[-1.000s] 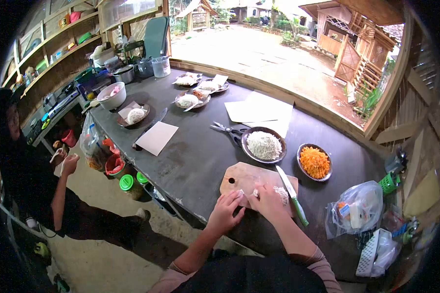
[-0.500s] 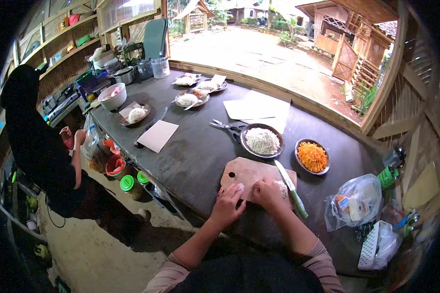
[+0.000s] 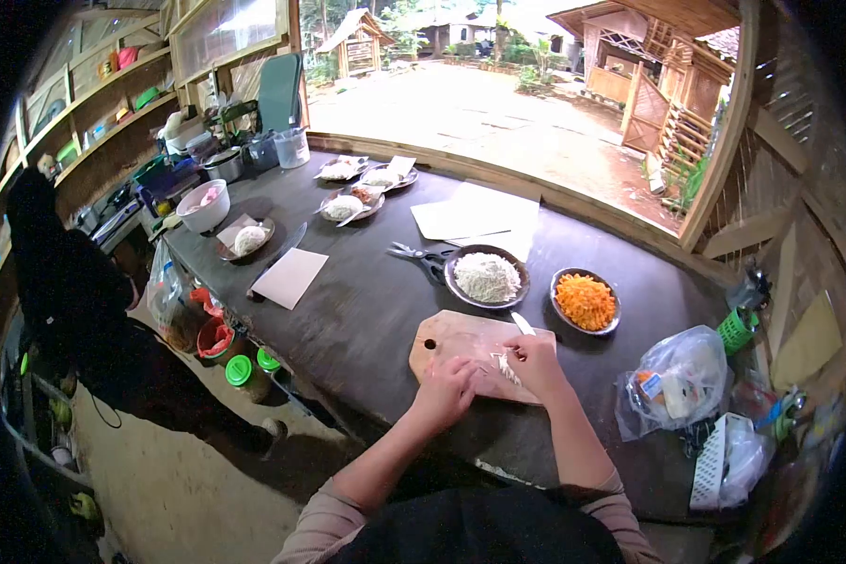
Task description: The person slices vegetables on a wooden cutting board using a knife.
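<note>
A wooden cutting board (image 3: 429,362) lies on the dark table in front of me. My left hand (image 3: 447,385) rests at its near left part, fingers bent together and pointing right; what they hold, if anything, is hidden. My right hand (image 3: 538,367) is over the board's right side, fingers pinched beside thin white shreds (image 3: 506,368). A knife (image 3: 523,323) shows only its blade end beyond that hand; its handle is hidden beneath the hand and forearm. Behind the board stand a bowl of chopped white pieces (image 3: 487,276) and a bowl of diced orange pieces (image 3: 586,301).
Scissors (image 3: 427,256) and white paper sheets (image 3: 479,221) lie behind the board. Plates of food (image 3: 352,207) stand farther back. To the right are a plastic bag (image 3: 677,381) and a white basket (image 3: 710,465). A person in dark clothes (image 3: 85,301) stands at left.
My right hand has moved right and away from me, now covering part of the knife. The white shreds show left of it. The small white piece at my left fingertips no longer shows. The view has shifted.
</note>
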`<act>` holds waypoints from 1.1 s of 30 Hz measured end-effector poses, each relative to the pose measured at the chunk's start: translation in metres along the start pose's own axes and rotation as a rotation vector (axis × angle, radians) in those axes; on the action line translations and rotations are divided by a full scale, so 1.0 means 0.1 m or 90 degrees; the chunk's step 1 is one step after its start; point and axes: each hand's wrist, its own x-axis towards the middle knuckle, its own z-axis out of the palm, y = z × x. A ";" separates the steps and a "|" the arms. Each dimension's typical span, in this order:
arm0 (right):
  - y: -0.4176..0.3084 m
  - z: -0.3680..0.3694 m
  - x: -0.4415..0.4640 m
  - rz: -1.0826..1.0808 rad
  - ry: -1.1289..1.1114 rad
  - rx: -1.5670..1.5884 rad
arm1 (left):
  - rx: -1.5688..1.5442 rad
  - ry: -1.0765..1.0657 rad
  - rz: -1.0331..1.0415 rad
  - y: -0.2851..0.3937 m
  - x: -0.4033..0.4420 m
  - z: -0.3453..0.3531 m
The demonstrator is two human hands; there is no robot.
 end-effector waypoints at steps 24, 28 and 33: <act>0.20 -0.19 -0.14 0.114 0.037 0.021 | -0.347 0.020 -0.045 0.06 0.53 0.28; 0.23 -0.22 -0.15 0.084 0.095 0.026 | -0.379 0.009 -0.065 0.08 0.50 0.27; 0.20 -0.19 -0.16 0.084 0.070 0.024 | -0.409 0.014 -0.052 0.08 0.47 0.24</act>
